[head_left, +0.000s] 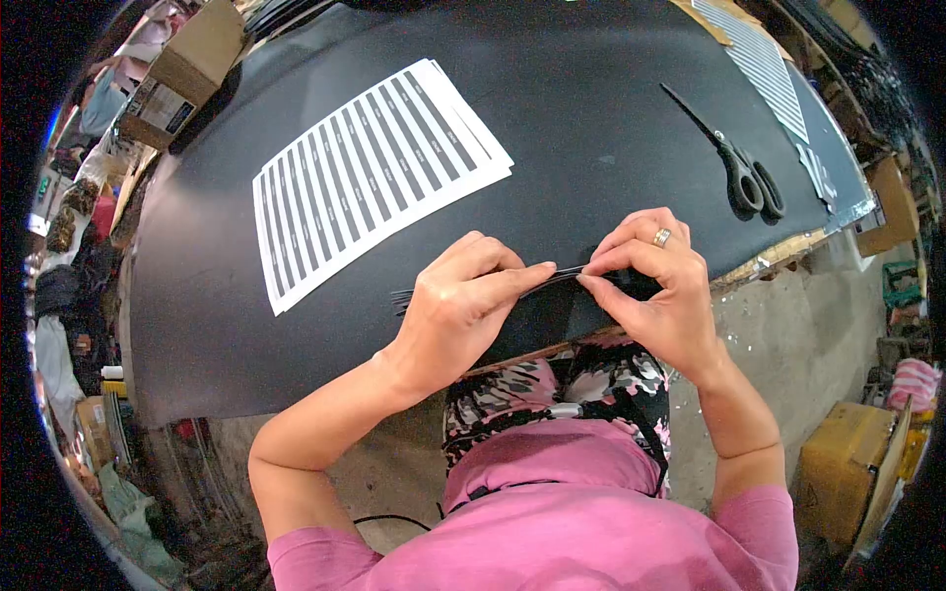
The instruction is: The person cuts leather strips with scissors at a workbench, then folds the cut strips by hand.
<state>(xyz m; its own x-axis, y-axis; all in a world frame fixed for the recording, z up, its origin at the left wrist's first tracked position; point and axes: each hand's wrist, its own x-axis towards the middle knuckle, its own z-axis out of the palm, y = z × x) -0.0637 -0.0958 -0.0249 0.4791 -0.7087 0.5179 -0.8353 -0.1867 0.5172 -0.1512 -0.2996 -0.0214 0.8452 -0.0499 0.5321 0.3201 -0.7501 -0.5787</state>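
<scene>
A bundle of thin black strands (565, 275) stretches between my hands, low over the front edge of the table. My left hand (461, 303) is closed on it, thumb and fingers pinching, and loose strand ends stick out past its far left side. At the other end, the thumb and index finger of my right hand (658, 281), which wears a ring, pinch the strands together. Whether they are cords or flat strips is too fine to tell. Sheets of white paper with black printed bars (370, 177) lie beyond my left hand.
Black-handled scissors (741, 172) lie at the right of the dark tabletop (581, 118). Striped sheets (764, 74) and small cut pieces (816, 177) sit along the right edge. A cardboard box (187, 74) stands at the back left, and another box (847, 463) on the floor at right.
</scene>
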